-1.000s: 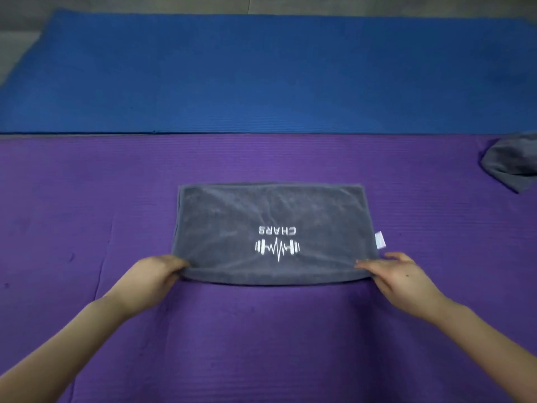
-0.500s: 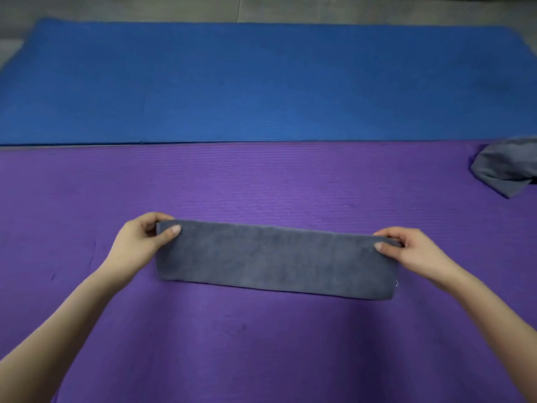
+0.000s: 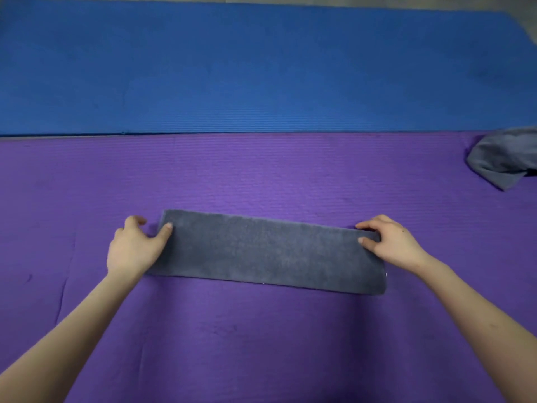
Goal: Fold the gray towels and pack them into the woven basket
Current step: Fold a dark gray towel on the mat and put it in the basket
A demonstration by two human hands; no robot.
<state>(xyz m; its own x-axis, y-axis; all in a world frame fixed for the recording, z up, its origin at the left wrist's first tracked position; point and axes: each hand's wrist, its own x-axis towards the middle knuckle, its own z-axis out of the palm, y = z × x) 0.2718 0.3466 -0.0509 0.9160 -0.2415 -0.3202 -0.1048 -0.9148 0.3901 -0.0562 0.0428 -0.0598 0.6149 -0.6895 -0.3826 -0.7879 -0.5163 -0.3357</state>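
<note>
Towel (image 3: pixel 270 251): folded into a long narrow strip and laid flat on the purple mat (image 3: pixel 261 175), its length run left to right, the right end set slightly nearer than the left; a plain gray face is turned upward
Towel place: found in the middle of the view, between the two hands, well apart from the blue mat (image 3: pixel 261 68)
Left hand (image 3: pixel 133 248): placed at the strip's left end; the thumb (image 3: pixel 167 229) tip is laid on the far left corner, while the fingers are loosely curled over the mat just beside the edge, with a sliver of purple seen between them and the cloth
Left grip: nothing is clasped; the corner is only touched by the thumb
Right hand (image 3: pixel 392 242): placed at the strip's right end, palm turned down over the cloth
Right grip: the far right corner is pinched, thumb laid on top and fingers curled over the far edge
Other towel (image 3: pixel 502 158): crumpled in a heap at the right edge of view, on the purple mat near the seam with the blue one, partly cut off by the frame
Blue mat: spread beyond the purple mat, the two edges butted along a straight seam
Floor (image 3: pixel 530 21): a pale gray strip is seen past the blue mat, at the top and the top right corner
Forearms: bare, stretched in from the lower corners
</note>
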